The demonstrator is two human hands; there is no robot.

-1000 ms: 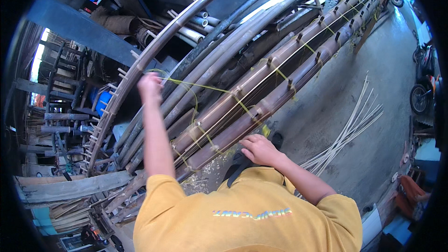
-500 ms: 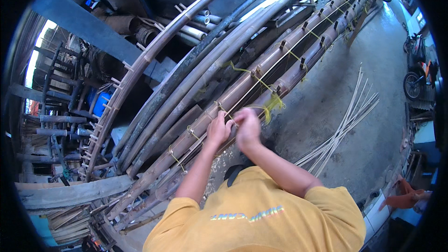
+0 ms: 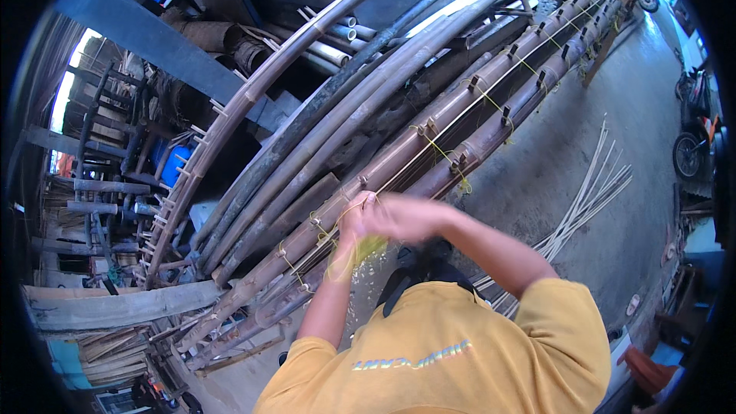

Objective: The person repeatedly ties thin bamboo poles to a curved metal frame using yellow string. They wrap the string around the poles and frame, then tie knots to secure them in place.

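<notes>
Two long brown bamboo poles (image 3: 429, 126) run side by side from lower left to upper right, with short dark pegs (image 3: 506, 113) standing along them. Thin yellow-green cord (image 3: 438, 152) crosses between the poles at several pegs. My left hand (image 3: 354, 218) is closed at the nearer stretch of the poles, with a strand of cord at its fingers. Against it, my right hand (image 3: 402, 217) is smeared by motion, and its fingers cannot be made out. A blurred loose bunch of yellow cord (image 3: 370, 249) hangs below both hands, beside my left wrist.
Pale thin sticks (image 3: 575, 215) lie on the concrete floor (image 3: 537, 176) to the right. A curved bamboo rail with pegs (image 3: 245, 96) and stacked long poles (image 3: 330, 130) fill the left. Motorbikes (image 3: 690, 149) stand at the far right. A pale beam (image 3: 126, 307) lies lower left.
My right hand has swung left and down across my left hand. The yellow bunch has moved from right of the hands, over the second pole, to below them near my left wrist.
</notes>
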